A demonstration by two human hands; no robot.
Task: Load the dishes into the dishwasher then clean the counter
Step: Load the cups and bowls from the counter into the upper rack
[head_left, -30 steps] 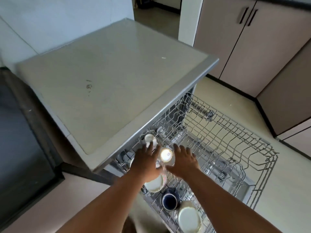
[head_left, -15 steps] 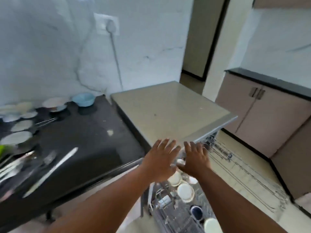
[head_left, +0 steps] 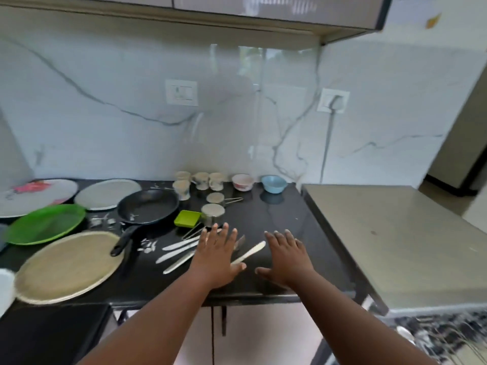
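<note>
My left hand (head_left: 216, 255) and my right hand (head_left: 287, 256) hover open, palms down, over the black counter (head_left: 284, 219), holding nothing. Several white-handled knives (head_left: 179, 250) lie under and left of my left hand; one (head_left: 250, 252) lies between my hands. Behind them stand a black frying pan (head_left: 147, 206), a green square dish (head_left: 187, 218), two steel measuring cups (head_left: 213, 210), several mugs (head_left: 201, 180), a patterned bowl (head_left: 242, 181) and a blue bowl (head_left: 274, 183). Plates lie at the left: a green plate (head_left: 44, 223), a tan one (head_left: 68, 266), a grey one (head_left: 108, 193). The dishwasher rack (head_left: 442, 335) shows at the bottom right.
The dishwasher's grey top (head_left: 390, 238) adjoins the counter on the right. A flowered plate (head_left: 34, 196) lies at the far left and a white dish (head_left: 5, 288) at the left edge. A marble wall with two sockets (head_left: 181, 92) backs the counter; cabinets hang above.
The view swung left from the dishwasher rack to the counter. Both hands left the rack and now hover open over the knives on the counter.
</note>
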